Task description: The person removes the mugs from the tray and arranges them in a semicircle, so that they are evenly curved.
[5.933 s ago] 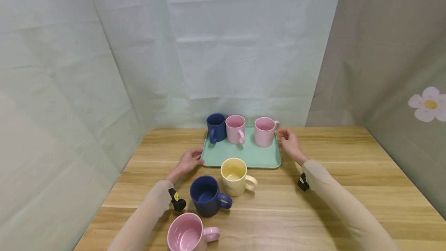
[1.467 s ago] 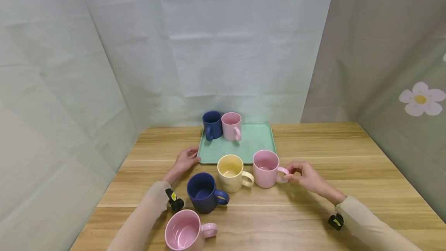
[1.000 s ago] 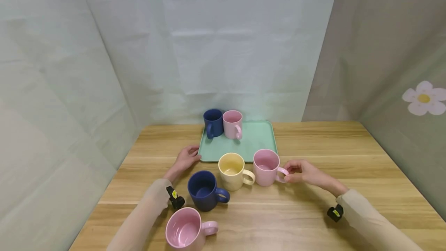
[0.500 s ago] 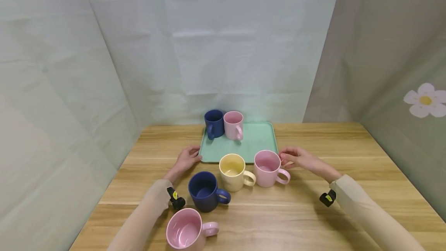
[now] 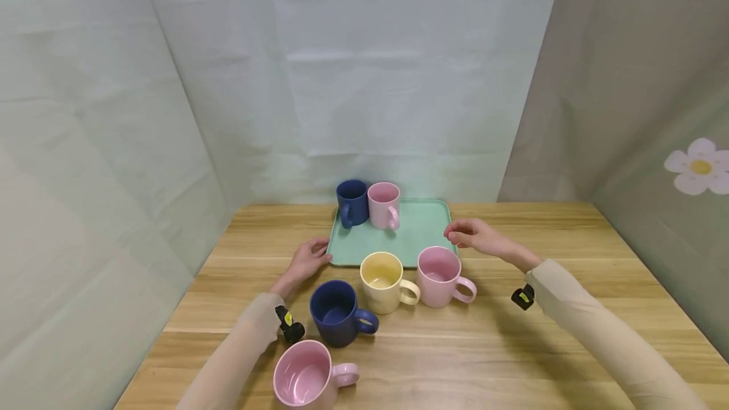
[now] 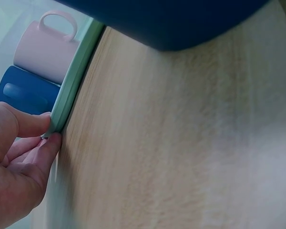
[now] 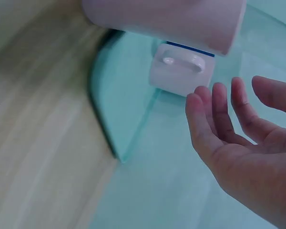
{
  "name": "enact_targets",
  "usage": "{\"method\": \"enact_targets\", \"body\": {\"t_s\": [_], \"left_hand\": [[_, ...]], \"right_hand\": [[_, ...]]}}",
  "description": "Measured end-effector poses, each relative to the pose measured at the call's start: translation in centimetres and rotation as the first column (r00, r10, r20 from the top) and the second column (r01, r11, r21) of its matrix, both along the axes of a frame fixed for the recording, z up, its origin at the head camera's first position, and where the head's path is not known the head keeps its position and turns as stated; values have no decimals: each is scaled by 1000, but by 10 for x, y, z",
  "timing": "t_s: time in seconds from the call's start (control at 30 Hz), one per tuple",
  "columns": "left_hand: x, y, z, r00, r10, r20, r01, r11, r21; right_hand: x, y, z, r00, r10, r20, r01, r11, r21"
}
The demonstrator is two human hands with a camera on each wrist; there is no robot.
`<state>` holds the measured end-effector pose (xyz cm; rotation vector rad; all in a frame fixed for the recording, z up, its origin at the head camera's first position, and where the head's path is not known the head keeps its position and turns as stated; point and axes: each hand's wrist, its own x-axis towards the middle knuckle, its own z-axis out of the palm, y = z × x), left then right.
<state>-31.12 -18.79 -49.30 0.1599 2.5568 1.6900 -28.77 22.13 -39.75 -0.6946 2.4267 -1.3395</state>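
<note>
A mint-green tray (image 5: 424,233) lies at the back of the table, with a navy mug (image 5: 352,204) and a pink mug (image 5: 384,206) side by side on its far left part. My left hand (image 5: 305,262) pinches the tray's near left corner; in the left wrist view the thumb is over the rim (image 6: 69,95) and the fingertips are against its side. Beyond the tray's right edge, my right hand (image 5: 481,237) is in the air, fingers loosely bent and holding nothing. Closest to it, a second pink mug (image 5: 437,285) stands on the table, its handle to the right.
A yellow mug (image 5: 380,290) stands left of that pink mug, just before the tray. Nearer are another navy mug (image 5: 335,321) and a third pink mug (image 5: 304,381), close beside my left forearm. Cloth walls (image 5: 364,81) border the wooden table (image 5: 558,321).
The pink mug from the tray's right side now stands on the table beside the yellow one. My right hand has released its handle and moved back toward the tray's right edge. The left hand stayed.
</note>
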Motion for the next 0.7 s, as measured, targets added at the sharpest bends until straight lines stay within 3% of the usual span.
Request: {"method": "enact_targets", "body": {"t_s": [0.1,0.3,0.5,0.6,0.7], "left_hand": [[1,0,0,1000,0,0,0,1000,-7],[2,-2,0,1000,9,4,-9,1000,-13],[5,-1,1,1000,-1,-4,1,1000,-8],[7,-1,1,1000,-1,-3,1,1000,-17],[8,-2,1,1000,9,0,-9,1000,-30]], "right_hand": [[-7,-7,7,999,11,-44,-9,999,41],[-21,-24,18,999,36,-25,-33,994,107],[-39,-38,23,990,115,-84,-90,961,262],[-48,-42,18,988,153,-25,-140,949,284],[-57,-47,10,980,183,84,-197,956,219]]}}
